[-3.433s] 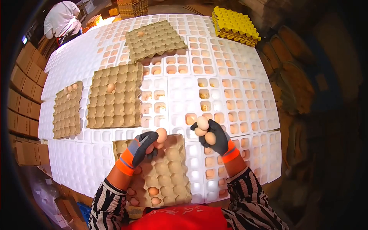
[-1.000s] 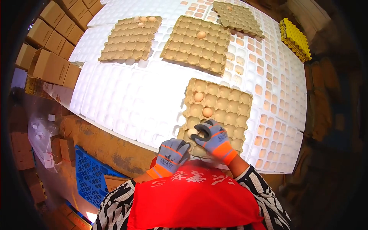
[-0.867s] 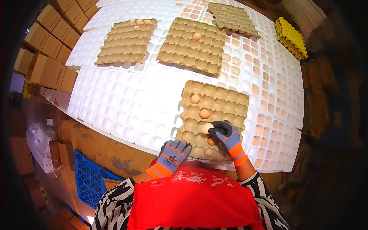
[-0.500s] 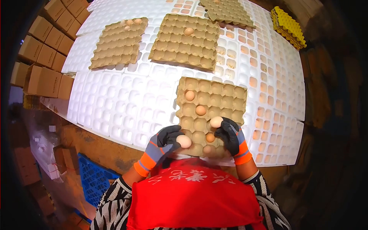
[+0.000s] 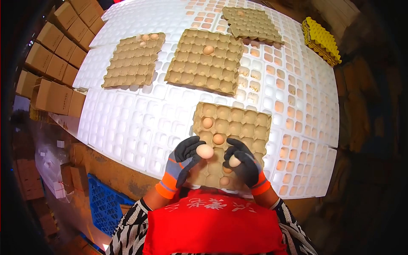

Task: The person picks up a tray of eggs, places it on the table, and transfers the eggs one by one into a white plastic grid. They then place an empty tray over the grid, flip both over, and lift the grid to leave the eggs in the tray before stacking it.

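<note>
My left hand (image 5: 185,158), in a black, grey and orange glove, grips a pale egg (image 5: 205,151) between thumb and fingers. Another pale egg (image 5: 234,160) is in my right hand (image 5: 244,163), gloved alike, its fingers curled around it. Both hands are over the near part of a brown pulp egg tray (image 5: 250,127). In that tray sit a brown egg (image 5: 207,123) at the upper left, a second egg (image 5: 218,139) nearer the middle and one egg (image 5: 224,181) near the front. A further egg (image 5: 228,170) is partly hidden by my right hand.
White foam trays (image 5: 123,114) cover the table, those on the right holding eggs. Farther back lie more pulp trays (image 5: 199,63), some bearing eggs. Yellow trays (image 5: 321,40) are stacked at the far right. Cardboard boxes (image 5: 53,95) and a blue pallet (image 5: 104,204) stand left.
The camera view has tilted, so the table appears lower. My left hand has brought its egg up and inward over the tray. My right hand has drawn its egg left and nearer me.
</note>
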A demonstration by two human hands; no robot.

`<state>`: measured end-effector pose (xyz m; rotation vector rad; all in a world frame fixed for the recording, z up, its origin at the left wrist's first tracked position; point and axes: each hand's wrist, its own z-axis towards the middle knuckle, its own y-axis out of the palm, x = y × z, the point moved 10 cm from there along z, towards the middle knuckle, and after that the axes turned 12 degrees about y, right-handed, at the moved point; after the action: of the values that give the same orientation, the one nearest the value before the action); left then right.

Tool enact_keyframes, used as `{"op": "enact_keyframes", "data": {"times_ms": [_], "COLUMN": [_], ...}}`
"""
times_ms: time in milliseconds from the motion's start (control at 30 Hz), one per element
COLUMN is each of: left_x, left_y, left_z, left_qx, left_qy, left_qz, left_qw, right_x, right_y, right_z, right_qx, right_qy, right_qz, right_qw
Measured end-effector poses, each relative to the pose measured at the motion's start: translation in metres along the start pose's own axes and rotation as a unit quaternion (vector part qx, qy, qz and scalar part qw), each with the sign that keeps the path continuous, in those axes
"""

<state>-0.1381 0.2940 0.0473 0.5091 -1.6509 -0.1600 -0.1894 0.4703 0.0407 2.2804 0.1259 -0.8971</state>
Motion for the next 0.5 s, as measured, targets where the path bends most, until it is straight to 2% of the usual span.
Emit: {"op": "enact_keyframes", "data": {"times_ms": [67,100,200,233,267,333,367,467,500], "left_x": [0.004,0.000,0.018,0.025,0.034,0.020,0.013,-0.005,-0.007], "left_y": [0.013,0.019,0.043,0.041,0.037,0.015,0.004,-0.025,-0.029], "left_z": [0.008,0.013,0.026,0.029,0.030,0.030,0.029,0.018,0.016], "left_qx": [-0.010,-0.021,-0.051,-0.053,-0.035,0.010,0.034,0.087,0.107], "left_qy": [0.032,0.049,0.100,0.127,0.165,0.122,0.115,0.106,0.093], "left_qz": [-0.030,-0.016,0.132,0.238,0.273,0.224,0.218,0.221,0.226], "left_qw": [0.999,0.998,0.985,0.961,0.947,0.967,0.969,0.966,0.964], "right_x": [-0.007,-0.017,-0.046,-0.056,-0.080,-0.127,-0.152,-0.211,-0.216], "right_y": [0.017,0.030,0.006,-0.027,-0.058,-0.123,-0.150,-0.180,-0.187], "right_z": [0.011,0.010,0.020,0.025,0.032,0.045,0.046,0.058,0.064], "right_qx": [0.001,0.046,0.095,0.142,0.197,0.301,0.368,0.442,0.480], "right_qy": [-0.007,0.009,-0.033,-0.030,-0.097,-0.162,-0.167,-0.239,-0.187], "right_qz": [-0.094,-0.164,-0.153,-0.098,-0.076,-0.117,-0.171,-0.366,-0.456], "right_qw": [0.996,0.985,0.983,0.985,0.973,0.932,0.899,0.783,0.726]}}
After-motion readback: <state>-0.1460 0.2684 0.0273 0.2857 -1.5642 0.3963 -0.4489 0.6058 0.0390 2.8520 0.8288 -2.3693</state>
